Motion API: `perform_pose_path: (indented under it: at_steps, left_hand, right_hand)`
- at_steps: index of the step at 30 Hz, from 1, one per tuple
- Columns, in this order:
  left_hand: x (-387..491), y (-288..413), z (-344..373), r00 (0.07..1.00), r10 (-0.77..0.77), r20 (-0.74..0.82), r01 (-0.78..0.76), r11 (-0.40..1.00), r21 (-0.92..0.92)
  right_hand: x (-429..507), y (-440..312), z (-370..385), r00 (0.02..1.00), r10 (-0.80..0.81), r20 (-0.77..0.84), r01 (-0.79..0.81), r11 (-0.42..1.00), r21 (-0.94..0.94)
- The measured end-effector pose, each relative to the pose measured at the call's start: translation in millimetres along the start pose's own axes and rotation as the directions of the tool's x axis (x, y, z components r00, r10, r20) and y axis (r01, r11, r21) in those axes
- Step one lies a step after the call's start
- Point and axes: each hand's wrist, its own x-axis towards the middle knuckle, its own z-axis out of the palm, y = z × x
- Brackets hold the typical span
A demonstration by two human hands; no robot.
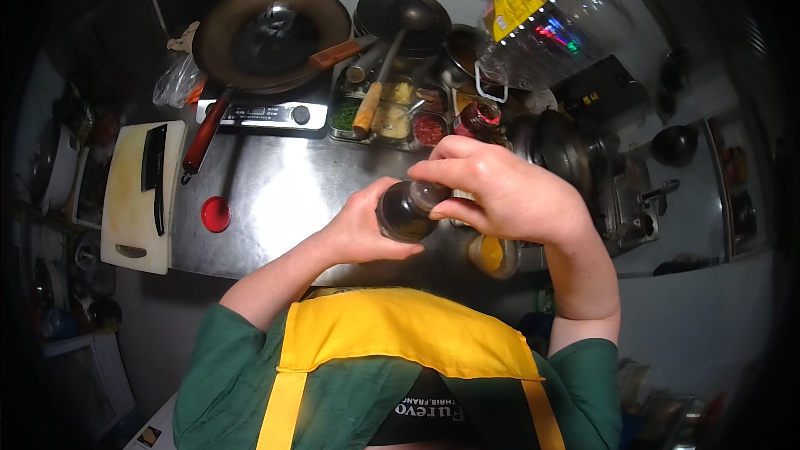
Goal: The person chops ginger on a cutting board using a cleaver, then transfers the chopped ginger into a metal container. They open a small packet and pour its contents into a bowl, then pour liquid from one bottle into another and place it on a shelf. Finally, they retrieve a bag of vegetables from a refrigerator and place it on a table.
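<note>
My left hand [359, 225] is wrapped around a dark glass jar [400, 212], held above the front part of the steel worktop [262, 175]. Between the thumb and fingers of my right hand [506, 184] is a small round brownish cap-like piece [429, 194] at the jar's upper right. Whether that piece touches the jar's mouth I cannot tell. A red plastic lid [215, 214] lies on the worktop to the left. Below my right wrist stands a container of yellow powder or paste [490, 255], partly hidden.
Left, a black cleaver [154, 165] rests on a white cutting board [119, 200]. A wok [272, 37] sits on an induction cooker [262, 114], its red handle [206, 137] jutting towards me. Behind my hands, a ladle [389, 69] lies over seasoning containers [428, 130]; a large plastic bottle [556, 25] stands right.
</note>
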Motion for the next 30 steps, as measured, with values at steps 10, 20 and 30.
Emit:
perform_pose_path:
  at_steps: [10, 20, 30]
  left_hand:
    - [29.3, 60.0, 40.1, 0.987, 0.028, 0.160, -0.018, 0.998, -0.059]
    - [43.1, 84.7, 67.8, 0.938, 0.077, 0.337, 0.007, 0.970, -0.243]
    - [46.2, 83.3, 91.2, 0.991, 0.079, -0.109, -0.065, 0.990, 0.128]
  right_hand:
    - [-73.5, -11.5, -36.2, 0.991, 0.021, -0.136, -0.024, 1.000, -0.016]
    - [-112.4, -12.6, -53.3, 0.976, 0.049, -0.213, -0.070, 0.993, -0.092]
    - [-104.1, -17.9, -43.1, 0.870, 0.377, -0.318, -0.413, 0.909, -0.051]
